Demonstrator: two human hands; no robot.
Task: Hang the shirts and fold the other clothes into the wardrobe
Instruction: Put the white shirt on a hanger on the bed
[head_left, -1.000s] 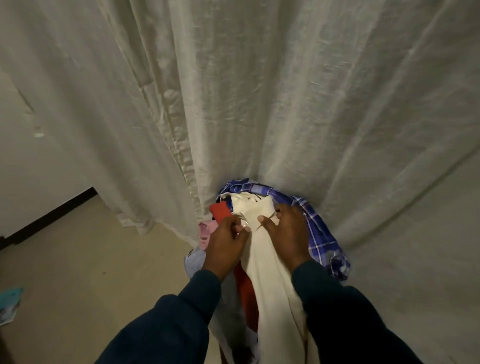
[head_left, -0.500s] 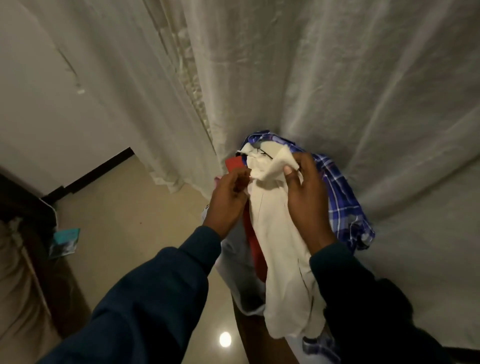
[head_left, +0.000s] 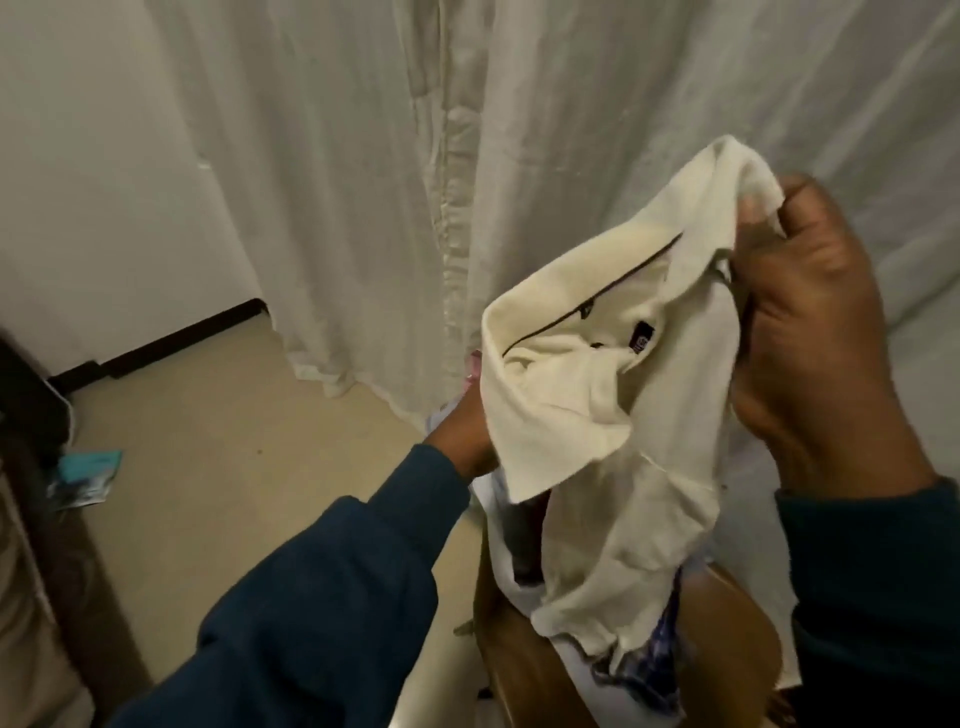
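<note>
The cream shirt (head_left: 613, 395) is now held up clear of the pile, where half a second earlier it was draped over the other clothes; its collar, with a dark label inside, is opened toward the camera. The collar edge is pinched in the right hand (head_left: 810, 332), fingers curled round the cloth. The left hand (head_left: 467, 431) is largely hidden behind the shirt's lower collar, so its hold cannot be told. By this lift the shirt is judged singled out for hanging. Beneath it, the remaining clothes (head_left: 639, 654) are heaped on a brown wooden surface (head_left: 519, 670). Behind, a pale curtain (head_left: 395, 171) is hung to the beige tiled floor (head_left: 218, 467), beside a white wall (head_left: 93, 171).
</note>
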